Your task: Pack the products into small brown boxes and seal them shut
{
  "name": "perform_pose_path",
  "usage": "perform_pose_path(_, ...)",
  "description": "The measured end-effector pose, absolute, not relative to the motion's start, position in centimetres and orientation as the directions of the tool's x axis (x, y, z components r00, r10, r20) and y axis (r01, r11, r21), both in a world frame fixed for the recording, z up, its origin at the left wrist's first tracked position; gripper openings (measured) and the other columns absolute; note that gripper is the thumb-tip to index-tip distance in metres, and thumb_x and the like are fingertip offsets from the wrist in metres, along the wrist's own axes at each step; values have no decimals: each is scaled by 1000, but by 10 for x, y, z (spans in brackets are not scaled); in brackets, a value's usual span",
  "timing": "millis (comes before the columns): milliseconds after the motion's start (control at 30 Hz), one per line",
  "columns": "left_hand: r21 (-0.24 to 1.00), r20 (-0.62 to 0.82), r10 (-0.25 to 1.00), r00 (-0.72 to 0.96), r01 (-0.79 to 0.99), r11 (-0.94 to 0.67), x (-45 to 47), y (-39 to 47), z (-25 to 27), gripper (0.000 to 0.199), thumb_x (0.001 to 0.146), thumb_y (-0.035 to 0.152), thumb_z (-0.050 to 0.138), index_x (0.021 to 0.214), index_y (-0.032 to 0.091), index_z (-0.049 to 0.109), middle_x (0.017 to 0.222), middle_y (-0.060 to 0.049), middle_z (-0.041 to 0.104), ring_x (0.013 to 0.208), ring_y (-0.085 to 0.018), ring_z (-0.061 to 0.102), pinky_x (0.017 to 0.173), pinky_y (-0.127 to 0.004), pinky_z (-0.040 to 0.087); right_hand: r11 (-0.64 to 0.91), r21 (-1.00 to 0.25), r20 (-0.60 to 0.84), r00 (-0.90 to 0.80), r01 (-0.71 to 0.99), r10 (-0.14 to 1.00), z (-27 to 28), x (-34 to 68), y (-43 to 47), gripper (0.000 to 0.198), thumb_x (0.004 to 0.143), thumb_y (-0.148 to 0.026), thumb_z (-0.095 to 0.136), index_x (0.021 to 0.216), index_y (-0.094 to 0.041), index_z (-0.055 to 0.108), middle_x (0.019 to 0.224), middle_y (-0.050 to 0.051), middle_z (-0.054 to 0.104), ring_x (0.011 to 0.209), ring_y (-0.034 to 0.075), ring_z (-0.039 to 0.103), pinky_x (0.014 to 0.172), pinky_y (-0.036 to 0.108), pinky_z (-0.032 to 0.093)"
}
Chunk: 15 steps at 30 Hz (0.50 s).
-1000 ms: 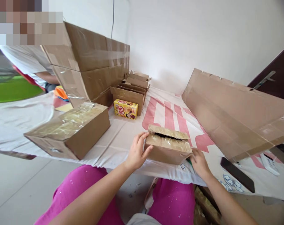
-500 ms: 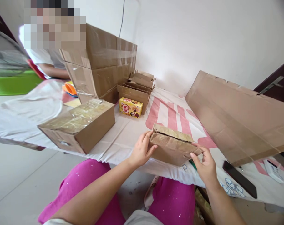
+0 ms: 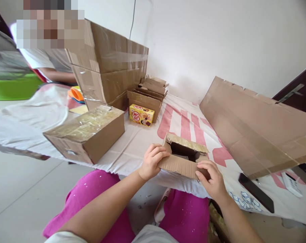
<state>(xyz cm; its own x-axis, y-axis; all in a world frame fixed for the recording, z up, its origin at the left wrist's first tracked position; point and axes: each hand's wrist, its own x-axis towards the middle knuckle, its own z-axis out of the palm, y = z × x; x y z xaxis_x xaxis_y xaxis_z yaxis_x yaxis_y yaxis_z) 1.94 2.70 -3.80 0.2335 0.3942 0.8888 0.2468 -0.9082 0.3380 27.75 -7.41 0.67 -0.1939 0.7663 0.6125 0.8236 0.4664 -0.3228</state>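
Observation:
A small cardboard box (image 3: 179, 166) sits at the table's near edge with its top gaping, so its dark inside shows. My left hand (image 3: 154, 160) grips the box's left end, fingers curled over the upper edge. At the near right corner, my right hand (image 3: 210, 177) pinches the front flap between thumb and fingers. Beyond the box stands a yellow snack carton (image 3: 141, 115) with printed pictures. A larger taped cardboard box (image 3: 102, 138) lies to the left of my hands.
Big stacked cartons (image 3: 115, 57) rise at the back left, where a person's arm (image 3: 59, 77) rests behind them. Folded cardboard pieces (image 3: 145, 99) stand behind the snack carton. A cardboard panel (image 3: 254, 125) leans on the right. A black phone (image 3: 256, 192) lies near the right edge.
The box's front flap has been folded outward toward me, widening the narrow slit into an opening. My right hand has shifted slightly left with the flap; my left fingers now curl over the edge.

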Motion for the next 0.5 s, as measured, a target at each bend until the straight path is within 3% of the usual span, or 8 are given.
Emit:
perform_pose_path(133, 496, 843, 510, 173, 118, -860, 16, 32, -34, 24, 94, 13, 37, 98, 20, 60, 87, -6, 66, 87, -18, 58, 77, -34, 50, 454, -207, 472, -318, 866, 822, 24, 276, -66, 24, 92, -28, 50, 115, -22, 59, 113, 10, 65, 109, 25, 59, 93, 46, 49)
perform_pose_path(233, 553, 804, 564, 189, 113, -826, 14, 32, -30, 15, 92, 31, 51, 96, 19, 59, 86, -6, 64, 85, -19, 57, 76, -34, 50, 483, -77, 285, -446, 872, 849, 38, 273, -58, 33, 93, -34, 50, 122, -22, 58, 119, 10, 65, 119, 26, 55, 99, 48, 43)
perform_pose_path(367, 419, 817, 495, 297, 285, -862, 16, 27, -27, 25, 84, 38, 65, 100, 19, 61, 93, -8, 62, 91, -21, 53, 82, -37, 48, 473, 41, 169, -472, 880, 865, 50, 266, -49, 37, 92, -48, 51, 114, -21, 63, 108, 9, 69, 108, 27, 57, 97, 50, 37)
perform_pose_path(500, 338, 821, 471, 324, 390, -857, 17, 21, -29, 20, 85, 30, 64, 101, 19, 64, 98, -9, 58, 92, -21, 50, 82, -36, 49, 380, 183, 302, -419, 907, 856, 55, 265, -44, 29, 96, -42, 45, 98, -23, 68, 91, 6, 67, 92, 22, 57, 94, 46, 32)
